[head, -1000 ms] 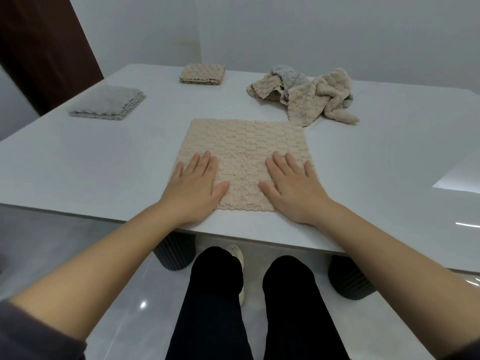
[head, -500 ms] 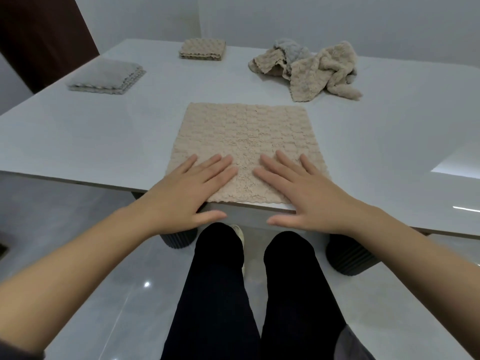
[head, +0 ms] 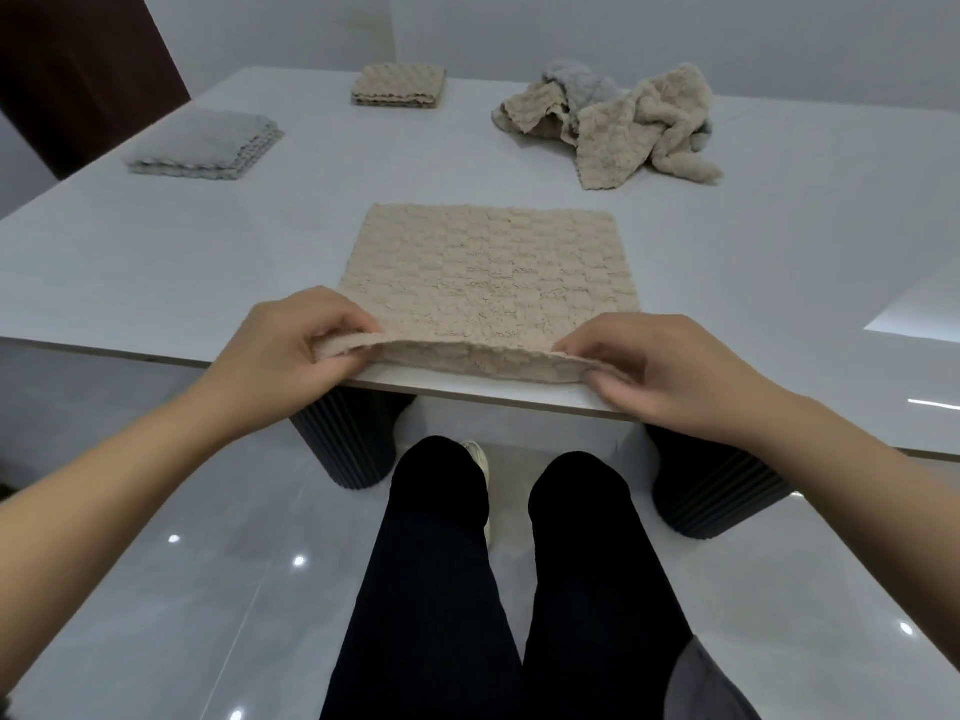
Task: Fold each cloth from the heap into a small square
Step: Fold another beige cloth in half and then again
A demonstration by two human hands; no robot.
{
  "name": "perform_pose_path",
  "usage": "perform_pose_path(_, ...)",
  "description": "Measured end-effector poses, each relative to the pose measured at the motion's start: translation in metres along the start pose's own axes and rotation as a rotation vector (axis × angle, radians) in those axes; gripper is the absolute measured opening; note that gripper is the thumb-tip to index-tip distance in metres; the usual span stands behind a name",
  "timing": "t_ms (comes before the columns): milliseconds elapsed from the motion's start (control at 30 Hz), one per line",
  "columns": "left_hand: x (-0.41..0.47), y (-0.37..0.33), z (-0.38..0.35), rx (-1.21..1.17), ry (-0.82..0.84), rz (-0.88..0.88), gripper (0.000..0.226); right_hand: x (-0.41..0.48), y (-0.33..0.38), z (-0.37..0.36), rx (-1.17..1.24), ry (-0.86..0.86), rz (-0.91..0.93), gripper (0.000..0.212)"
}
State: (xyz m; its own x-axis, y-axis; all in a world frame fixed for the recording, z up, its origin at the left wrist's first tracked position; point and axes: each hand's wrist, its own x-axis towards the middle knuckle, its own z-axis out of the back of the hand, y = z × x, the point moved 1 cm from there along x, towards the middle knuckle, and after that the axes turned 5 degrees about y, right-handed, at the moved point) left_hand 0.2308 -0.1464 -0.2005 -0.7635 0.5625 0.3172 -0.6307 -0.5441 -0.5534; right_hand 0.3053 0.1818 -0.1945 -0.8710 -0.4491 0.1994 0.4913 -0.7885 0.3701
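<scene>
The beige cloth (head: 491,283) lies spread on the white table (head: 208,262) at its near edge — near hem now lifted, where half a second ago both palms lay flat on it. Left hand (head: 291,345) pinches the near-left corner, right hand (head: 660,371) pinches the near-right. Waffle-textured, square, unfolded. Beyond it — the heap (head: 618,122), a folded beige square (head: 400,85), a folded grey stack (head: 208,145).
</scene>
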Motion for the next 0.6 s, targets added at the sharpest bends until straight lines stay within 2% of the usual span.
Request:
perform_pose_path(33, 0.001, 0.001, 0.002, -0.041, -0.033, 0.056, 0.005, 0.002, -0.003, 0.002, 0.055, -0.013, -0.035, 0.020)
perform_pose_path(167, 0.015, 0.007, 0.006, -0.250, -0.123, 0.246, 0.016, 0.015, -0.015, 0.015, 0.345, -0.149, -0.232, 0.012)
perform_pose_path(233, 0.030, 0.011, 0.008, -0.257, -0.160, 0.277, 0.022, 0.026, -0.027, 0.019, 0.444, -0.243, -0.328, 0.005)
perform_pose_path(333, 0.055, 0.021, 0.009, -0.218, -0.217, 0.340, 0.036, 0.048, -0.048, 0.024, 0.505, -0.327, -0.451, 0.008)
perform_pose_path(433, 0.083, 0.029, 0.006, -0.126, -0.258, 0.400, 0.042, 0.071, -0.065, 0.028, 0.498, -0.357, -0.517, 0.010)
perform_pose_path(600, 0.128, 0.042, -0.003, 0.180, -0.288, 0.472, 0.027, 0.110, -0.097, 0.026, 0.273, -0.388, -0.579, 0.017)
